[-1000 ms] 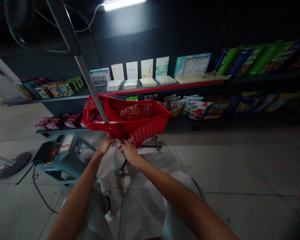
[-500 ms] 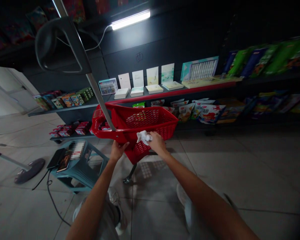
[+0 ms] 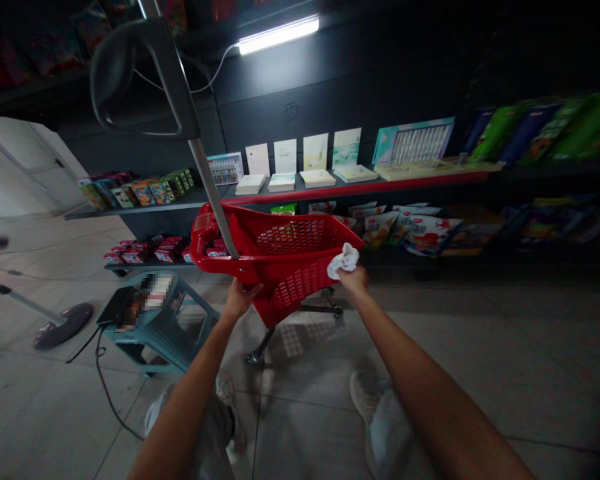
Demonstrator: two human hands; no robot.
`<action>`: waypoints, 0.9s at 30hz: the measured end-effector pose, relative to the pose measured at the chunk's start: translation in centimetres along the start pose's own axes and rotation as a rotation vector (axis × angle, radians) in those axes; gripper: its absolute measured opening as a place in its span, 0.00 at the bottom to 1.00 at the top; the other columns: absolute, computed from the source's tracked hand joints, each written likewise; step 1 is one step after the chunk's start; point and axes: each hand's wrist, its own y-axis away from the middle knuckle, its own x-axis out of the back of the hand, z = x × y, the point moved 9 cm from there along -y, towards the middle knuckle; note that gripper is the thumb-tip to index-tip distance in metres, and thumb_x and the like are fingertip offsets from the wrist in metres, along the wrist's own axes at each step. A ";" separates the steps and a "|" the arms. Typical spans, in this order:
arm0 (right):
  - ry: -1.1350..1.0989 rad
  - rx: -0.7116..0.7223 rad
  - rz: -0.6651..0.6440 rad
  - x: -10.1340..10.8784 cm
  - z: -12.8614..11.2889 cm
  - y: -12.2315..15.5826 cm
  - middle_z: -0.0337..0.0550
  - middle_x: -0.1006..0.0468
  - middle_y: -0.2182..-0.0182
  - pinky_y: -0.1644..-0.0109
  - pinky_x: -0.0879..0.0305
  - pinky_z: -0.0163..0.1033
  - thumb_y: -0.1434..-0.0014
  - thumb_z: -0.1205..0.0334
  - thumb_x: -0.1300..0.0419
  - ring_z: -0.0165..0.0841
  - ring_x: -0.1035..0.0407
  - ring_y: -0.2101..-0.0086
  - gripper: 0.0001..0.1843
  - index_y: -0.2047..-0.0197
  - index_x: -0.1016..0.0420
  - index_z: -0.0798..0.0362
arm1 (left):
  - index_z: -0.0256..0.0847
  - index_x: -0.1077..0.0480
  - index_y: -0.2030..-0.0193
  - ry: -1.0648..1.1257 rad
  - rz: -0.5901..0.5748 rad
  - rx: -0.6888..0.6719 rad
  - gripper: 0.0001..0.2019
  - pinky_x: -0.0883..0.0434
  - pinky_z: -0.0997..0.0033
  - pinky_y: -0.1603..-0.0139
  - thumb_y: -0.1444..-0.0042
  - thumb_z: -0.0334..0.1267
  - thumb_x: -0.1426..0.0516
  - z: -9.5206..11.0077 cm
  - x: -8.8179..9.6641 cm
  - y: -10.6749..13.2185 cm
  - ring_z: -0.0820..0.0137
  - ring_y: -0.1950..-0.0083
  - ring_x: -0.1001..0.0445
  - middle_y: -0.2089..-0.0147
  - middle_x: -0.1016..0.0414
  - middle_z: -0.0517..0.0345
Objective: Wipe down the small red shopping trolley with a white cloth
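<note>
A red plastic shopping basket (image 3: 285, 257) on a wheeled frame stands on the tiled floor in front of me. Its long grey pole rises to a dark loop handle (image 3: 135, 80) at the upper left. My left hand (image 3: 240, 298) grips the basket's near lower edge. My right hand (image 3: 353, 277) holds a crumpled white cloth (image 3: 343, 260) pressed against the basket's right front rim.
Dark shelves (image 3: 360, 190) with cards, boxes and packets run along the back wall. A teal plastic stool (image 3: 165, 327) holding a phone and booklet stands left of the basket, with a black cable (image 3: 103, 387) on the floor. A fan base (image 3: 63, 325) lies further left.
My right hand has carried the white cloth from under the basket's near side up and rightward along the rim. My left hand has stayed on the near lower edge. The view has tilted up slightly.
</note>
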 end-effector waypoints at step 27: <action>-0.523 -0.204 -0.487 -20.3 -2.3 17.0 0.44 0.15 0.61 0.60 0.24 0.36 0.52 0.57 0.34 0.39 0.19 0.58 0.15 0.59 0.21 0.51 | 0.41 0.32 0.55 0.321 0.037 0.103 0.17 0.26 0.64 0.52 0.54 0.40 0.40 -1.1 2.1 0.0 0.66 0.57 0.26 0.58 0.23 0.56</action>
